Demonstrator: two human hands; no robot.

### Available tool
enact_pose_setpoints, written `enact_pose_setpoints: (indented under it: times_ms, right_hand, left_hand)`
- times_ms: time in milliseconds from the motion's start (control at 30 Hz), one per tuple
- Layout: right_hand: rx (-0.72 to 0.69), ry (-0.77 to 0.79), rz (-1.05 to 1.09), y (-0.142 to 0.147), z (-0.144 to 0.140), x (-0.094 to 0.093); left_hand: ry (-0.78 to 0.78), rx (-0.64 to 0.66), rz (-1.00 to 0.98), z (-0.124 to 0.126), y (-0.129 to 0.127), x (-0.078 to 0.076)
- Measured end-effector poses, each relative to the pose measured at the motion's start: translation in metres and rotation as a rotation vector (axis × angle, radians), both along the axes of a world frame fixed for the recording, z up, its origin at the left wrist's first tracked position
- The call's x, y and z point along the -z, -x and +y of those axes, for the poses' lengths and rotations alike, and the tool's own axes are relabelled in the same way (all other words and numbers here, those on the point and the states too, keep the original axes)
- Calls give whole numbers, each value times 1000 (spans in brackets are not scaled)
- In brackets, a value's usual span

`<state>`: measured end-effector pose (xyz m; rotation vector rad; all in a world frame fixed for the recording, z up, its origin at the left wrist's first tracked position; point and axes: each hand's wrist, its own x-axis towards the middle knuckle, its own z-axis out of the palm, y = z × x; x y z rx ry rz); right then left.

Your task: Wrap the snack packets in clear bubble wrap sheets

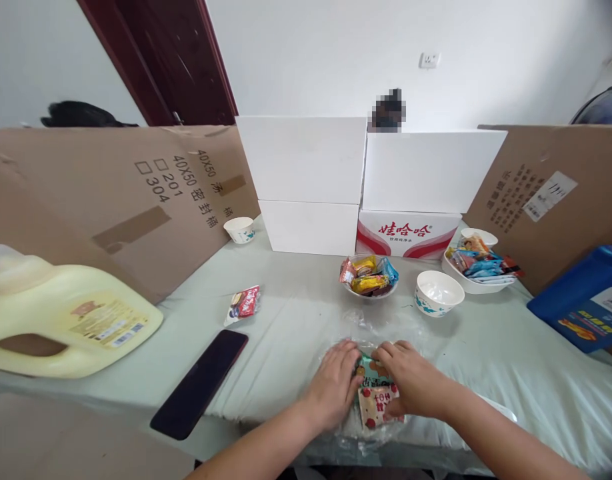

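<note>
Near the front edge of the table lie a green snack packet (pixel 373 373) and a cream one (pixel 373 408) with red print and strawberry pictures, on a clear plastic bag (pixel 359 437). My left hand (pixel 335 385) presses against their left side, fingers together and thumb at the packets' edge. From the right, my right hand (pixel 417 381) grips them, with its fingers over the green packet and its thumb on the cream one. Parts of both packets are hidden under my fingers.
Ahead stand a bowl of wrapped snacks (pixel 370 294), a paper bowl (pixel 439 294) and a filled white tray (pixel 479 285). Left are a phone (pixel 200 385), a red-and-white packet (pixel 243 305) and a yellow jug (pixel 86 320). White boxes (pixel 311 227) and cardboard (pixel 121 193) border the table.
</note>
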<state>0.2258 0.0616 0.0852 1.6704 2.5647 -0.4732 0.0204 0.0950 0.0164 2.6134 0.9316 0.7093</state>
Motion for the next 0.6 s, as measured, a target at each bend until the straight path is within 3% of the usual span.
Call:
enact_pose_setpoints:
  times_ms: [133, 367, 500, 600]
  right_hand:
    - [44, 14, 40, -7, -9, 0]
    - [59, 36, 194, -20, -6, 2]
    - [202, 129, 541, -45, 11, -11]
    - [343, 20, 970, -66, 42, -35]
  left_hand:
    - [-61, 11, 56, -1, 4, 21]
    - [-13, 17, 185, -4, 5, 8]
    - [30, 13, 233, -4, 5, 7]
    - [62, 10, 252, -4, 3, 9]
